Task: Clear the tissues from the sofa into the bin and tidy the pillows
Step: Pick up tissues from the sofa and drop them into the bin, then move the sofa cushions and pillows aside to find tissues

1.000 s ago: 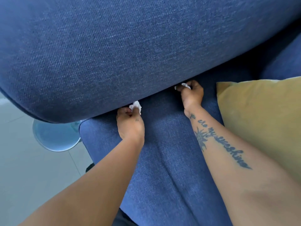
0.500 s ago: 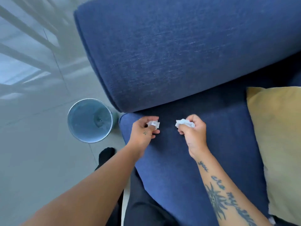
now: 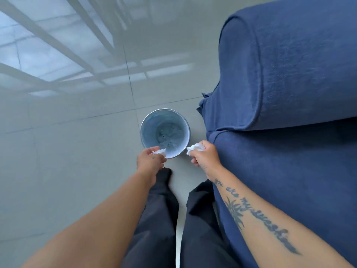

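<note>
**Over the bin: both tissues off the sofa, neither dropped yet**

Half a second ago both hands were above the sofa [image 3: 289, 171] seat. Now they have swung out over the floor. The left hand [image 3: 149, 161] pinches the left tissue [image 3: 160, 152] between thumb and fingertips, over the near rim of the bin [image 3: 144, 130]. The right hand [image 3: 204, 158] has its fingers curled round the right tissue [image 3: 195, 147], just beside the bin's right edge and apparently short of the opening. The left looks ready to let go, while the right probably needs to shift inward first. No pillow is in view, and that part of the job is likely still to do.
</note>
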